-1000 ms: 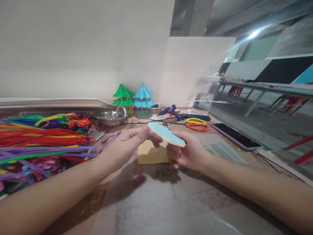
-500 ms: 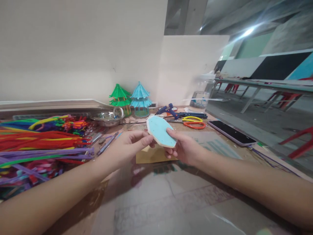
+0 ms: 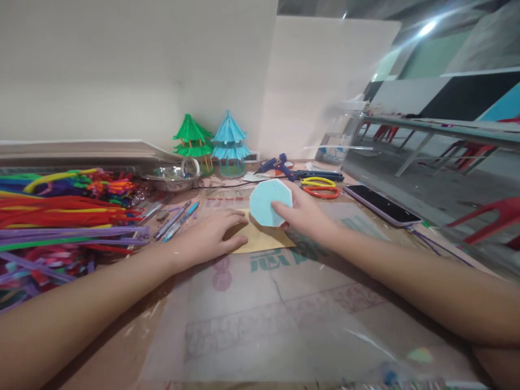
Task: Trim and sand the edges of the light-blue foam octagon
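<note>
A light-blue octagonal board piece [image 3: 264, 203] with a pale edge is gripped at its right side by my right hand [image 3: 303, 211], the thumb lying across its face. Beneath it a yellow sheet of paper [image 3: 260, 241] rests on a clear plastic sheet [image 3: 244, 319] with printed marks. My left hand [image 3: 215, 230] lies at the left of the yellow sheet, fingers apart and touching it, with nothing in its grasp. Two pens [image 3: 179, 222] lie just beyond the left wrist.
Bundles of coloured pipe cleaners [image 3: 69, 216] cover the left side. At the back stand a metal bowl [image 3: 173, 176], a green pagoda model [image 3: 193, 141], a blue pagoda model [image 3: 230, 143], a glue gun [image 3: 280, 165] and scissors [image 3: 320, 189]. A phone [image 3: 382, 206] lies to the right.
My left hand has let go of the octagonal piece and lowered onto the yellow sheet. My right hand has turned the piece to face me more squarely. The view has tipped slightly downward.
</note>
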